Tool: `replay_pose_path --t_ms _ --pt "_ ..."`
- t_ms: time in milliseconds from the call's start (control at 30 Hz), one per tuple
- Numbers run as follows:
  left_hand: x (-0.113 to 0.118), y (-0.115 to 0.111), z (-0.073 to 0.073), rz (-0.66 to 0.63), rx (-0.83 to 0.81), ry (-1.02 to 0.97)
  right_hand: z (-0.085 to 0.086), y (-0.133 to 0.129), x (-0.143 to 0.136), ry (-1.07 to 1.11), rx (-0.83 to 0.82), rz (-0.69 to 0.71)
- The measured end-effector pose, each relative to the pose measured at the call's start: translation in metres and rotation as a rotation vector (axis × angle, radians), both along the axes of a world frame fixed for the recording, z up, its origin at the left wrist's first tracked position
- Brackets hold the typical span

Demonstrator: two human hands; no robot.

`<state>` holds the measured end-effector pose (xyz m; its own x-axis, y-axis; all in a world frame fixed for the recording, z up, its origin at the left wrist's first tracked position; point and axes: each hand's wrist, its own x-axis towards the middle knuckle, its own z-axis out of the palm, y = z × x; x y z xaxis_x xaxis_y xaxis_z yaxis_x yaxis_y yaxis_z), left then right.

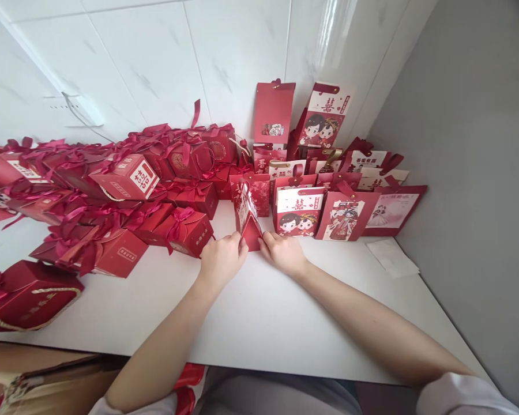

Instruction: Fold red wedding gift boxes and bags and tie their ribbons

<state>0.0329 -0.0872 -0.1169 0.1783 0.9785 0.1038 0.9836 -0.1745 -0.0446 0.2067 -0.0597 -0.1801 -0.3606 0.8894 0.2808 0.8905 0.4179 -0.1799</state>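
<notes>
A red paper gift box [251, 231], tapered to a ridge at its top, stands on the white table in front of me, its narrow side facing me. My left hand [224, 256] grips its lower left edge, fingers curled. On the opposite lower edge, my right hand [283, 252] is closed in the same way. Just right of the right hand stands a red and white box with two cartoon figures [300, 213]. Behind the held box is a red patterned box [259, 193]. The fingertips are partly hidden against the held box.
Many red boxes tied with ribbons [190, 230] are piled on the left. Several upright boxes [341, 216] stand at the back right, some stacked. A white paper [392, 257] lies by the grey wall [471, 173]. A rope-handled box [30, 297] sits front left on the table [259, 323].
</notes>
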Motion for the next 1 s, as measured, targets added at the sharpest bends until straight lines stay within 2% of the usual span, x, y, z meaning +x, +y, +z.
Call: replay_pose_path --t_ms 133,267,633,733,833,900,1000 --pt "0.004 0.002 -0.008 -0.001 0.05 0.023 0.0 0.0 0.003 -0.006 0.014 -0.002" --pt "0.004 0.004 -0.008 -0.019 0.087 0.021 0.0 0.001 0.005 -0.015 0.032 0.002" --pt "0.017 0.004 -0.007 0.103 0.05 -0.014 -0.003 -0.003 0.004 -0.044 0.052 0.017" --pt "0.003 0.011 -0.006 0.038 0.04 -0.1 -0.004 -0.005 0.007 -0.049 0.047 0.003" --pt "-0.018 0.02 -0.006 -0.115 -0.077 -0.177 -0.004 -0.008 0.01 -0.058 0.035 0.007" --pt "-0.028 0.024 -0.008 -0.193 -0.126 -0.163 -0.005 -0.009 0.011 -0.064 0.024 0.004" --pt "-0.031 0.027 -0.016 -0.235 -0.14 -0.125 -0.006 -0.008 0.012 -0.071 0.004 -0.011"
